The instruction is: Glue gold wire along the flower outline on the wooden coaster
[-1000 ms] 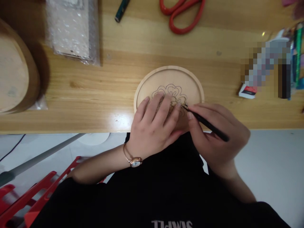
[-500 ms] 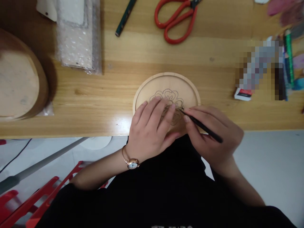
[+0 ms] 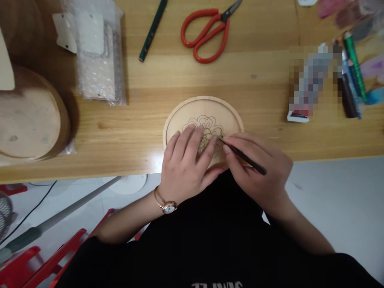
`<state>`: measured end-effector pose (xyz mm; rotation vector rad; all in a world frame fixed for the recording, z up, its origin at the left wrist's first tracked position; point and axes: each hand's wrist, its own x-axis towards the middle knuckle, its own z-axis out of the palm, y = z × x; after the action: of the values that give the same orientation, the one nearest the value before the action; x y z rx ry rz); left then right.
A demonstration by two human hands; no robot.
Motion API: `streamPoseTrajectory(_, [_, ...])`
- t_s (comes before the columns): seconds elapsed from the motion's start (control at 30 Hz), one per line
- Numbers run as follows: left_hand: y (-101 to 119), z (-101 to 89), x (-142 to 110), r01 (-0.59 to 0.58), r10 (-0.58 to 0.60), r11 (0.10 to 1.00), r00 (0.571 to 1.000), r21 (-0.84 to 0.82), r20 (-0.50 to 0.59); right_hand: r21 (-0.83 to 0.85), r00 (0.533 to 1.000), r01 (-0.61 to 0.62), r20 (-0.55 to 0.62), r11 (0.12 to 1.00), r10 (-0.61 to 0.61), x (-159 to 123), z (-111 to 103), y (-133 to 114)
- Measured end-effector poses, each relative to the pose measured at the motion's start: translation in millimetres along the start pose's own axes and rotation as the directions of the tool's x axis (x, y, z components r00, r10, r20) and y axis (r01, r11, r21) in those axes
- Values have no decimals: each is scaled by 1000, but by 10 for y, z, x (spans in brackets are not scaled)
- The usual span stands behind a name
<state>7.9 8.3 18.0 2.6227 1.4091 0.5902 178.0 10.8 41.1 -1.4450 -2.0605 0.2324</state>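
Your left hand (image 3: 187, 164) lies flat with fingers spread over the round wooden plate (image 3: 204, 105), and there's the plate, right at the table's (image 3: 144, 132) near edge. Your right hand (image 3: 258, 164) grips the slim black pen (image 3: 246, 157) between thumb and fingers, its tip down at the flower drawing (image 3: 207, 122), close by your left fingertips. Beyond the plate sit red-handled scissors (image 3: 207, 36), and left of them a dark green pencil (image 3: 153, 30) and a bubble-wrapped pack (image 3: 99, 68).

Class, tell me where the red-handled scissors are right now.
In the head view, the red-handled scissors lie on the table beyond the round wooden tray, just right of the dark green pencil.
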Motion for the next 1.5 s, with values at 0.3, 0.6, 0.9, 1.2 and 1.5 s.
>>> streamPoseTrajectory(0.3, [-4,1,-4,-2,2,1000,1000,-8,12,71,996,-69,-55,995,73,-24,29,3])
streamPoseTrajectory(0.6, [2,-15,9,1,-1,1000,1000,9,20,76,997,-58,-42,995,61,-2,33,-2])
streamPoseTrajectory(0.9, [-4,-1,-3,0,0,1000,1000,16,12,43,996,80,43,996,-81,45,-45,82])
streamPoseTrajectory(1.2, [-13,16,-22,2,-2,1000,1000,-14,13,15,906,355,240,935,-348,271,-179,224])
streamPoseTrajectory(1.5, [-17,20,-26,-3,3,1000,1000,-9,4,124,911,304,254,945,-326,329,-193,288])
